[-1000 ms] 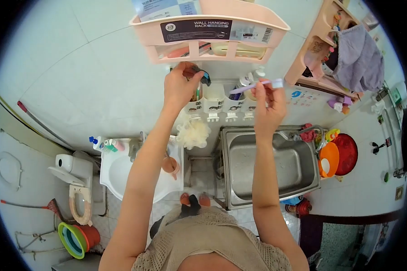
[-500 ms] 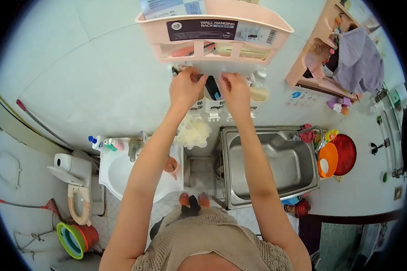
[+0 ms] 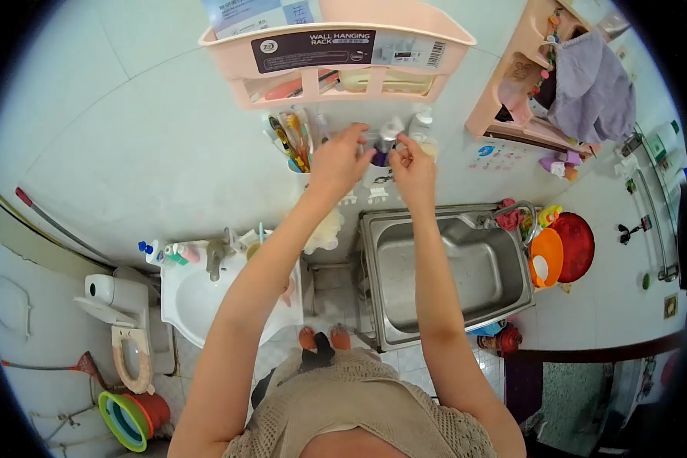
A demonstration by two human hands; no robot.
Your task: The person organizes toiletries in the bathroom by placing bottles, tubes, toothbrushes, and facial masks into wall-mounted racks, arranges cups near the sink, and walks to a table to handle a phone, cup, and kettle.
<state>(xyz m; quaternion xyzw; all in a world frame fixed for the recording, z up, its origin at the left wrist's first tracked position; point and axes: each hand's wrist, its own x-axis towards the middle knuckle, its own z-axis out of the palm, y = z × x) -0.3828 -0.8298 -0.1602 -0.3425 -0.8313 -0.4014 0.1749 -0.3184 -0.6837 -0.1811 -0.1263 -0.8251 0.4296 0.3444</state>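
Small white cups hang on the wall below a pink rack. My left hand [image 3: 342, 162] is beside the middle cups, fingers apart and pointing right. Facing it, my right hand [image 3: 414, 169] has its thumb and fingers curled together near a silver-and-white item [image 3: 389, 131]; what lies in the pinch is hidden. A dark purple object [image 3: 380, 157] stands in the cup between my hands. Several toothbrushes [image 3: 288, 139] lean in the cup to the left. A white pump bottle [image 3: 421, 124] stands to the right of my right hand.
Overhead is the pink wall rack [image 3: 336, 90]. Below are a white washbasin [image 3: 193, 299] on the left and a steel sink [image 3: 450, 275] on the right. A cream bath puff [image 3: 325, 233] hangs between them. Orange [image 3: 546, 256] and red [image 3: 574, 246] basins stand by the sink.
Both hands have moved right along the cups, uncovering the toothbrushes. The black item with a blue patch between my hands is no longer visible; a purple object now shows there.
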